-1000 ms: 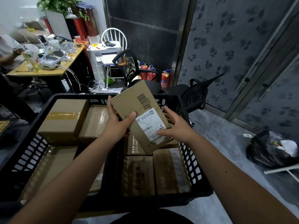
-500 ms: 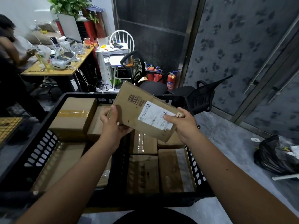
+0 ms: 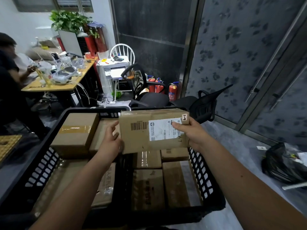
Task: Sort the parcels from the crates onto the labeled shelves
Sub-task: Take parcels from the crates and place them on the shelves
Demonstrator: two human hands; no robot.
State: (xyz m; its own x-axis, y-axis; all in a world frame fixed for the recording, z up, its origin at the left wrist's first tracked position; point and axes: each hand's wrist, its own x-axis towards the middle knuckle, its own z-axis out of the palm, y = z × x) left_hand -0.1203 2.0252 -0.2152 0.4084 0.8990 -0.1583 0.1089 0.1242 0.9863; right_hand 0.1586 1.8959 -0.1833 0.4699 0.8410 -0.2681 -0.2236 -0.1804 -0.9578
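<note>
I hold a brown cardboard parcel [image 3: 141,138] level above the crates, its white shipping label [image 3: 163,129] and barcode facing me. My right hand [image 3: 192,136] grips its right end, thumb on the label. My left hand [image 3: 109,141] holds the left end, its thumb hidden behind the box. Below stand two black plastic crates side by side, the left crate [image 3: 41,165] and the right crate [image 3: 203,175]. Both hold several more taped cardboard parcels, one large one [image 3: 74,130] at the left crate's back. No shelves are in view.
Two black office chairs [image 3: 204,105] stand just behind the crates, with fire extinguishers [image 3: 172,91] and a printer stand [image 3: 114,72] beyond. A cluttered wooden desk [image 3: 54,85] with a seated person [image 3: 8,72] is at left. A black rubbish bag [image 3: 282,165] lies on the floor at right.
The parcel has turned from tilted to level with its long side across, label towards me. My right thumb now lies on the label, and my left hand has slid to the left end.
</note>
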